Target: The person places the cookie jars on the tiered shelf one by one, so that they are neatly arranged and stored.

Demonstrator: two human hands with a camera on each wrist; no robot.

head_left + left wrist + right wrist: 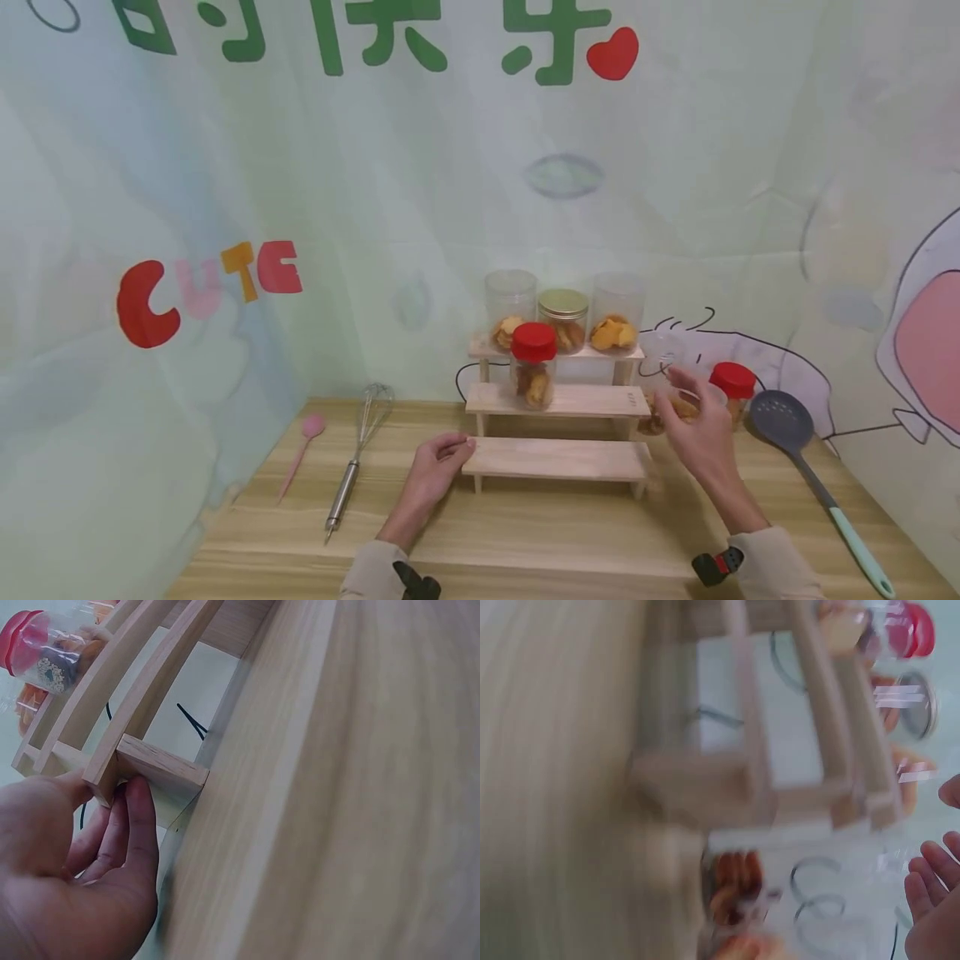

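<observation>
Smooth, matt wooden tiered stand [558, 457]

A pale wooden stand [558, 454] with three steps is upright on the table [555, 529], and the left hand [441, 460] pinches its lowest step at the left end. Its middle step carries a red-lidded jar [534, 367] of snacks, its top step three clear jars [564, 323]. Near its right end, a jar of brownish pieces [651, 423] stands partly hidden by the right hand [701, 429].
</observation>
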